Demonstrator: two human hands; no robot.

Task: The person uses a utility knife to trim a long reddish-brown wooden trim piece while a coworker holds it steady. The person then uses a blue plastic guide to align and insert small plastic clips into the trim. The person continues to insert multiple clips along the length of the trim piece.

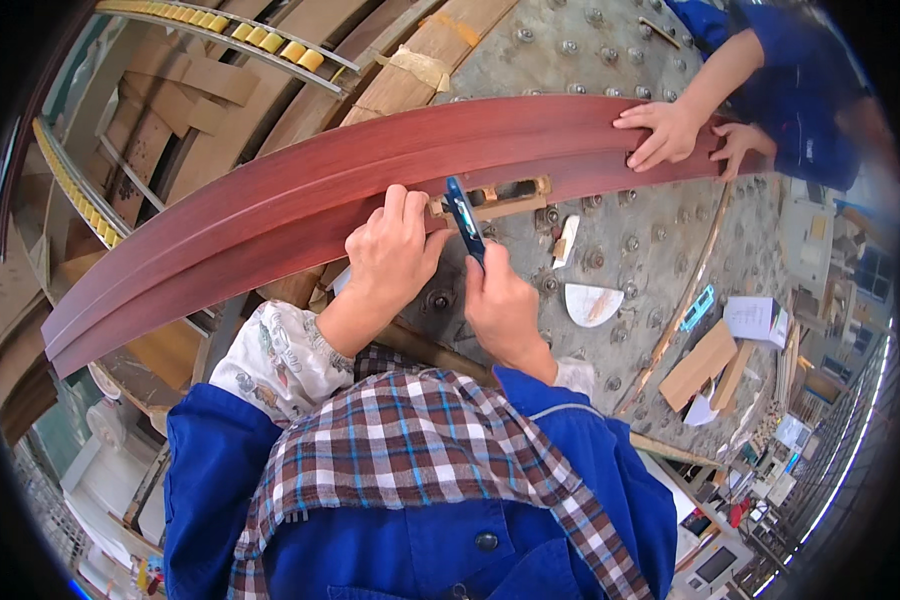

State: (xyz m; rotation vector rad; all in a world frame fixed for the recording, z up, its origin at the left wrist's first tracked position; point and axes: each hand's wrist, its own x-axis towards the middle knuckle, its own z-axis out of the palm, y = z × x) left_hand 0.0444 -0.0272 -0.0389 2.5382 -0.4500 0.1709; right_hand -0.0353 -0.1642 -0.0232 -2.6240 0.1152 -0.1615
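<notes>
A long reddish-brown moulded wooden board (300, 190) lies across in front of me, with a rectangular cutout (515, 190) of raw, pale edges along its near side. My left hand (395, 250) grips the board's near edge just left of the cutout, fingers curled over it. In my right hand (505, 305) is a dark blue utility knife (463, 215), held upward beside the cutout's left end. Whether its blade touches the wood cannot be made out. At the board's right end, another person's hands (665, 135) rest on it, fingers spread.
Beneath lies a grey metal table (660, 240) studded with ball rollers. On it are a white half-round piece (593, 304), a small white strip (566, 242), a light-blue tool (698, 307) and cardboard pieces (698, 365). Yellow roller rails (260, 38) and wooden planks (270, 85) stand left.
</notes>
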